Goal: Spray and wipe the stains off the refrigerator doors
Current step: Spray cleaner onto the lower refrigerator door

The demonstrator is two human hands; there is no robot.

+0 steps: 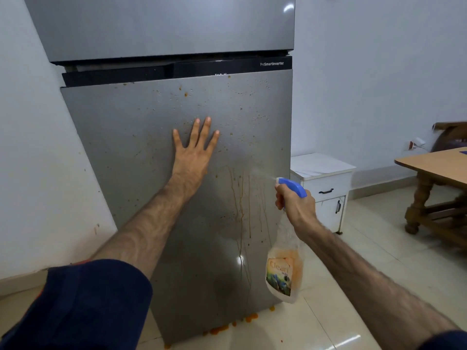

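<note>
left hand [193,154] flat, fingers spread on lower door [141,152], likely bracing it | right hand [294,204] grips bottle [284,271], trigger squeezed, nozzle aimed at orange drips [241,205], mist visible | no cloth seen, wipe pending

White cabinet [323,188], two black handles, standing on tiled floor [336,294]. Wooden table [434,165] right of cabinet. Wall socket [415,144] above and right of cabinet.
</note>
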